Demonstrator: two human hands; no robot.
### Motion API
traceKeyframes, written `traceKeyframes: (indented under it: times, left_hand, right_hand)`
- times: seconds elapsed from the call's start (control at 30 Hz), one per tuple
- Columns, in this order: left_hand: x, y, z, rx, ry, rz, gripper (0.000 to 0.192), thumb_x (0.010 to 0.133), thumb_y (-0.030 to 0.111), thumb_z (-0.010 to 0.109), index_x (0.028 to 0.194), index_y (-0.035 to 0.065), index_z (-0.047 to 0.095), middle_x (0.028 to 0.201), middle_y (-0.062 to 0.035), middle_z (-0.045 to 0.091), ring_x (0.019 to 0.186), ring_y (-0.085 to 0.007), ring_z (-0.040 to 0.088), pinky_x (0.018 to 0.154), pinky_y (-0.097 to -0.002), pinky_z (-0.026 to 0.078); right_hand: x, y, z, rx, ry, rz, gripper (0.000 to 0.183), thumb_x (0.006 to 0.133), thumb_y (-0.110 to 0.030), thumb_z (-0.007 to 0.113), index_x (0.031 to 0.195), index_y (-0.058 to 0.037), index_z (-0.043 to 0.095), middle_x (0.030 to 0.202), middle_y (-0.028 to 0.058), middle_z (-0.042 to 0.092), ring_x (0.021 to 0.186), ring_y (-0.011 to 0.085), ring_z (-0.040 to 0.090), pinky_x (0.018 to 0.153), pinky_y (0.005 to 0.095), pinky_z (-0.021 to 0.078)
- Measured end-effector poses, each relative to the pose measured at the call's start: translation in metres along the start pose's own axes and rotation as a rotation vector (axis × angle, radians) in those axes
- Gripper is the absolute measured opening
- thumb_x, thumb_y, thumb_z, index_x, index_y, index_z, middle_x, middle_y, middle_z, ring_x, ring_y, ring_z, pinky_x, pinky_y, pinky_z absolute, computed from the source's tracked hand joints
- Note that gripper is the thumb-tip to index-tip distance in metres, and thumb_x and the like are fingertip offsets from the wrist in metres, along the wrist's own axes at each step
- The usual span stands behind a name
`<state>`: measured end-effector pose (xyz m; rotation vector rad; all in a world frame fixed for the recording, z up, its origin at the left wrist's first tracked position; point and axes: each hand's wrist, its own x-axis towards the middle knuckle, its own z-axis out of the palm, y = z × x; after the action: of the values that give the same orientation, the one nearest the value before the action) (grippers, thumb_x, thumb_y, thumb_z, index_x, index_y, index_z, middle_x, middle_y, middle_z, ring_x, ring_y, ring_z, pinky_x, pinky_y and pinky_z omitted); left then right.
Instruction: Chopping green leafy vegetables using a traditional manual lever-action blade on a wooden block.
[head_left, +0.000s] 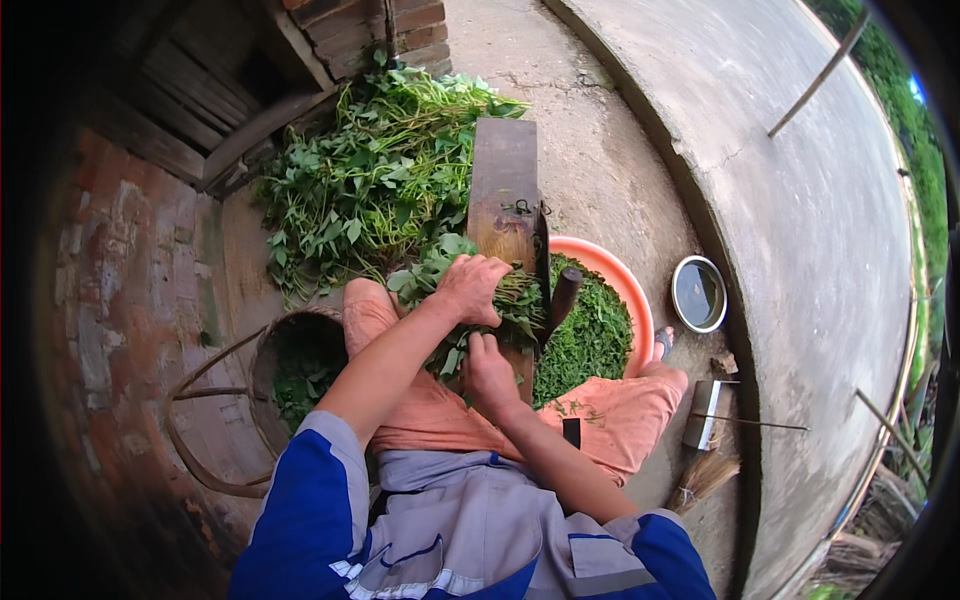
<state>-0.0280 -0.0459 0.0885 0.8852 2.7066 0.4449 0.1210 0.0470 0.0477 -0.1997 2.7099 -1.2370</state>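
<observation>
A wooden bench (504, 172) runs away from me between my legs. Across it lies a bundle of leafy green stems (517, 300), cut ends toward the blade (543, 247). The blade has a dark wooden handle (566, 289) and stands at the bench's right edge; neither hand is on the handle. My left hand (474, 289) grips the bundle from above. My right hand (489, 375) is curled against the bundle's near side; whether it holds stems is hidden. Right of the blade, chopped greens (592, 337) fill much of an orange-rimmed basin (637, 300).
Uncut leafy vines (375, 172) are heaped at the upper left. A basket (262, 360) with greens stands by my left leg, near a brick wall (112, 300). At the right are a metal bowl of liquid (699, 294), a metal dustpan (702, 414), a broom (705, 480) and a concrete ledge (720, 247).
</observation>
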Motion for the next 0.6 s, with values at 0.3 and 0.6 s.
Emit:
traceKeyframes:
  times: [0.3, 0.6]
  left_hand:
    - [-0.021, 0.015, 0.008, 0.063, 0.119, -0.054, 0.079, 0.053, 0.033, 0.084, 0.123, 0.0081, 0.058, 0.122, -0.0068, 0.061, 0.115, -0.0247, 0.057, 0.103, -0.0405, 0.04]
    - [-0.037, 0.03, 0.007, 0.213, 0.286, -0.04, 0.081, 0.052, 0.035, 0.087, 0.122, 0.0088, 0.056, 0.12, -0.0044, 0.057, 0.11, -0.0231, 0.055, 0.097, -0.0395, 0.041]
  right_hand:
    - [-0.012, -0.008, -0.06, -0.032, -0.163, 0.021, 0.043, 0.085, -0.011, 0.061, 0.124, 0.0003, 0.045, 0.111, 0.0267, 0.055, 0.094, 0.0464, 0.062, 0.077, 0.0512, 0.0542]
    - [0.007, -0.03, -0.157, -0.081, 0.63, -0.297, 0.039, 0.087, -0.001, 0.065, 0.125, 0.0036, 0.054, 0.118, 0.0199, 0.057, 0.109, 0.0376, 0.056, 0.094, 0.0422, 0.0473]
